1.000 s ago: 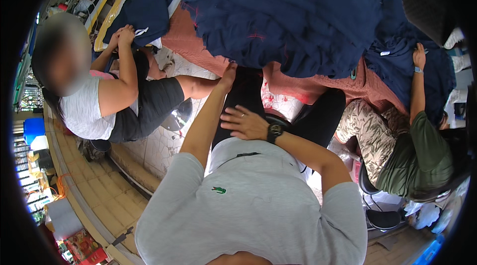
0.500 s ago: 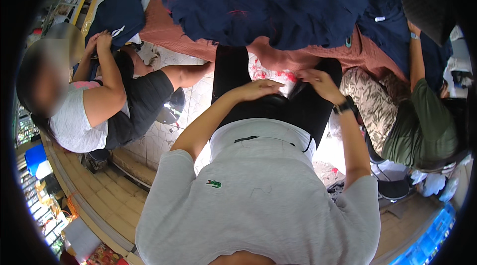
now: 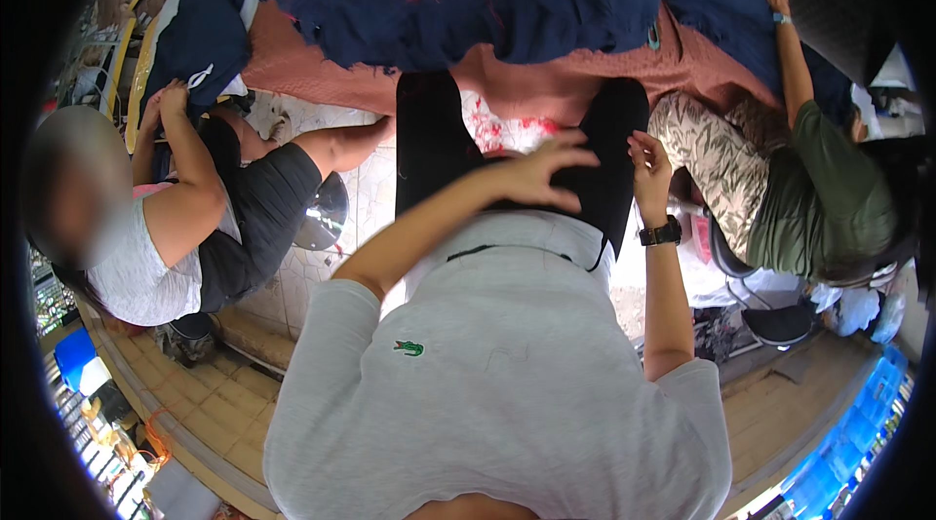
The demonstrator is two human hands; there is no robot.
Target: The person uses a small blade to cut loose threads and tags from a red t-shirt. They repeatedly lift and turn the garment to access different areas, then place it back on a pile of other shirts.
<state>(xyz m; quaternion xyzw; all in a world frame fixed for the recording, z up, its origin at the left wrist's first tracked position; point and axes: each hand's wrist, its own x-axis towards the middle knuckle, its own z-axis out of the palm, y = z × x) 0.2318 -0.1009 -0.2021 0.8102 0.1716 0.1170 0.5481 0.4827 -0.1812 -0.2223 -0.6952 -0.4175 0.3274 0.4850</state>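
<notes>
My left hand reaches across above my lap with its fingers spread, empty and slightly blurred. My right hand is raised beside my right knee, its fingers loosely bent. Nothing shows in it, and a dark watch is on its wrist. Under and beyond the hands are my legs in black trousers. A large dark navy cloth, with frayed edges and bits of red thread, lies in front of my knees, out of reach of both hands. A reddish-brown cloth hangs beneath it.
On the left a seated person in a grey top holds both hands close to navy cloth. At the right another person in a green top rests a hand on the navy cloth. Red scraps lie on the tiled floor. Blue crates stand behind right.
My hands have moved apart: the left has spread its fingers and shifted right, the right has lifted upright. The view has shifted slightly. The right-hand person's hand reaches farther up the cloth.
</notes>
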